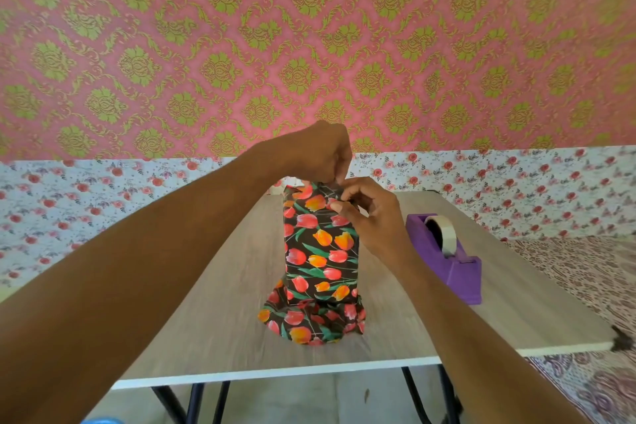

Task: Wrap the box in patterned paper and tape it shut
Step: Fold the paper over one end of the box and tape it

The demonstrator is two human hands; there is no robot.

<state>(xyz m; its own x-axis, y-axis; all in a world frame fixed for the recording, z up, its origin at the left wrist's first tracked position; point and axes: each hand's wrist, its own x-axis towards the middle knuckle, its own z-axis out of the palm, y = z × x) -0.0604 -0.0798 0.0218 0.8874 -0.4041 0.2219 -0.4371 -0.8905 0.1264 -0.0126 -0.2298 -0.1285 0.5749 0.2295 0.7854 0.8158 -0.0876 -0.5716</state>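
Grips of left hand [323, 148] and right hand [373, 217] pinch paper [309, 320] atop one box [320, 248] near one tape dispenser [451, 262].

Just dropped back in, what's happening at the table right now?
A person is wrapping a box in tulip-patterned paper on the table. The left hand and right hand both pinch the paper at the box's far end, apparently closing it there. The paper at the near end lies flared and unfolded. A purple tape dispenser sits to the right, untouched.
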